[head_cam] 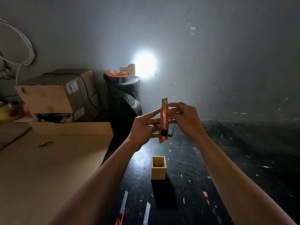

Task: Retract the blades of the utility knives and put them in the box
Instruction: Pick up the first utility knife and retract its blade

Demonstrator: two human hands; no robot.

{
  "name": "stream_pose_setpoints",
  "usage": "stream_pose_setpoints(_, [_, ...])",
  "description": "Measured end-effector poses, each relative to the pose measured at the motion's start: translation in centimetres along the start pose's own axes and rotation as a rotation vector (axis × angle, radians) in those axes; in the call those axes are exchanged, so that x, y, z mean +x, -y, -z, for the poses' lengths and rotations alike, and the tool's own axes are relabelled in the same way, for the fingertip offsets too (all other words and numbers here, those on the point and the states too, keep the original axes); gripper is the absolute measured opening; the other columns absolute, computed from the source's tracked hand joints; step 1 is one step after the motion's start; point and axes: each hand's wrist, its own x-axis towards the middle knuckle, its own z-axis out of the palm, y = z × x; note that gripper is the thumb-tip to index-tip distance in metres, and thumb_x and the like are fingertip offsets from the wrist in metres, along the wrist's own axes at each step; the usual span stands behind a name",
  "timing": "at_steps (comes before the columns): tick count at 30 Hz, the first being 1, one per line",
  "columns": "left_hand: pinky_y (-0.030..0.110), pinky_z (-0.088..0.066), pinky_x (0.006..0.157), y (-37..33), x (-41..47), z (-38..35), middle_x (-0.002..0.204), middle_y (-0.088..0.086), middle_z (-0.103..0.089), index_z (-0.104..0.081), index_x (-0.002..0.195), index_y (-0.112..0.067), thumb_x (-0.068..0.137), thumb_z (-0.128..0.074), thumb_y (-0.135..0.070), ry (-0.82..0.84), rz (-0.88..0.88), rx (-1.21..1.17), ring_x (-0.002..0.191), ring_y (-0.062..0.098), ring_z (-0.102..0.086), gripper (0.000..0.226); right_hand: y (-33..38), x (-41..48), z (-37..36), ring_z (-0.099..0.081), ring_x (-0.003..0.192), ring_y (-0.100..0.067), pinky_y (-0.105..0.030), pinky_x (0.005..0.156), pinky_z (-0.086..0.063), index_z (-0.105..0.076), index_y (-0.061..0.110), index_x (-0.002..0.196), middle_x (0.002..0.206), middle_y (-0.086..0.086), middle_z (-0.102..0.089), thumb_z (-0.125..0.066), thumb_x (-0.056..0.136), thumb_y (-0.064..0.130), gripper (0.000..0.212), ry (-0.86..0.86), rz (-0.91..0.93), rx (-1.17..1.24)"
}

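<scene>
Both hands held one orange knife (164, 120) upright. The left hand (144, 127) gripped its lower body, fingers closed around it; the right hand (183, 117) pinched the upper part near the metal tip. Below the hands, the open wooden box (158, 172) stood on the dark table (227, 159). Two more knives (146, 212) lay nearer the person.

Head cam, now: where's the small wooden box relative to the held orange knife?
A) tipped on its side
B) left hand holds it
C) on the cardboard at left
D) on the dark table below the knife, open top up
D: the wooden box stands upright on the dark table, open top up, below the orange knife held by both hands.
</scene>
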Motion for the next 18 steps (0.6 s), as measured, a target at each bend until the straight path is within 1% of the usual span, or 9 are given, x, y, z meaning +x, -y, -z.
stream_pose_setpoints(1, [0.049,-0.066,0.078,0.4,0.2,0.1,0.108,0.018,-0.079,-0.059,0.144,-0.01,0.093,-0.061,0.018,-0.001,0.002,0.01,0.088,0.029,-0.08,0.058,-0.5,0.1,-0.3,-0.072,0.094,-0.015,-0.035,0.087,-0.061,-0.069,0.028,0.112,0.105,0.005,-0.072,-0.071,0.091,0.028,0.021,0.002,-0.013,0.006])
stream_pose_setpoints(3, [0.038,-0.066,0.069,1.1,0.4,0.1,0.11,0.018,-0.078,-0.06,0.142,-0.011,0.092,-0.061,0.019,-0.008,0.007,0.04,0.086,0.024,-0.081,0.058,-1.4,0.1,-0.7,-0.075,0.089,-0.016,-0.029,0.078,-0.062,-0.071,0.024,0.109,0.101,0.004,-0.075,-0.072,0.091,0.027,0.019,-0.002,-0.036,0.033])
stream_pose_setpoints(5, [0.028,-0.064,0.064,1.9,0.6,0.0,0.104,0.011,-0.079,-0.06,0.141,-0.011,0.093,-0.061,0.018,-0.013,0.016,0.07,0.082,0.017,-0.081,0.057,-2.2,0.1,-1.0,-0.077,0.081,-0.012,-0.021,0.067,-0.061,-0.072,0.02,0.103,0.093,0.006,-0.075,-0.074,0.09,0.021,0.013,0.012,-0.065,0.115])
stream_pose_setpoints(8, [0.027,-0.064,0.063,4.4,1.5,0.2,0.095,0.004,-0.08,-0.061,0.137,-0.013,0.093,-0.062,0.014,-0.064,0.118,0.009,0.079,0.015,-0.081,0.051,-4.3,0.3,-1.9,-0.076,0.076,-0.007,-0.02,0.064,-0.061,-0.072,0.021,0.094,0.089,0.005,-0.076,-0.076,0.088,0.016,0.009,0.028,-0.104,0.176])
stream_pose_setpoints(9, [0.028,-0.065,0.065,5.4,1.8,0.4,0.095,0.004,-0.079,-0.062,0.135,-0.01,0.094,-0.062,0.011,-0.103,0.163,-0.006,0.079,0.014,-0.08,0.046,-5.2,0.4,-2.3,-0.077,0.078,-0.01,-0.021,0.065,-0.061,-0.072,0.02,0.093,0.089,0.001,-0.077,-0.076,0.088,0.015,0.009,0.032,-0.117,0.186])
stream_pose_setpoints(11, [0.031,-0.066,0.075,8.1,2.4,1.0,0.102,0.008,-0.077,-0.064,0.135,-0.003,0.094,-0.062,0.008,-0.174,0.239,0.035,0.086,0.017,-0.077,0.042,-7.3,0.5,-3.0,-0.077,0.084,-0.018,-0.028,0.071,-0.063,-0.073,0.018,0.093,0.091,-0.005,-0.077,-0.076,0.087,0.014,0.008,0.043,-0.156,0.206])
stream_pose_setpoints(14, [0.039,-0.063,0.09,12.8,2.8,1.6,0.119,0.015,-0.074,-0.065,0.135,-0.007,0.091,-0.066,0.007,-0.23,0.337,0.181,0.104,0.024,-0.073,0.046,-10.9,0.8,-4.2,-0.076,0.089,-0.024,-0.04,0.079,-0.064,-0.073,0.008,0.1,0.094,-0.011,-0.076,-0.077,0.087,0.013,0.015,0.044,-0.224,0.201])
stream_pose_setpoints(16, [0.043,-0.06,0.098,15.7,2.7,1.8,0.13,0.015,-0.07,-0.064,0.136,-0.009,0.088,-0.071,0.003,-0.225,0.38,0.309,0.114,0.026,-0.07,0.05,-13.4,0.9,-5.1,-0.074,0.092,-0.026,-0.044,0.081,-0.064,-0.071,0.008,0.101,0.095,-0.013,-0.075,-0.075,0.088,0.011,0.015,0.043,-0.266,0.182])
stream_pose_setpoints(18, [0.042,-0.058,0.101,18.1,2.6,1.8,0.135,0.013,-0.068,-0.062,0.139,-0.011,0.086,-0.074,0.0,-0.193,0.423,0.416,0.12,0.026,-0.067,0.055,-15.7,1.0,-6.0,-0.074,0.091,-0.027,-0.047,0.081,-0.063,-0.07,0.012,0.099,0.093,-0.011,-0.074,-0.074,0.088,0.009,0.012,0.033,-0.297,0.155])
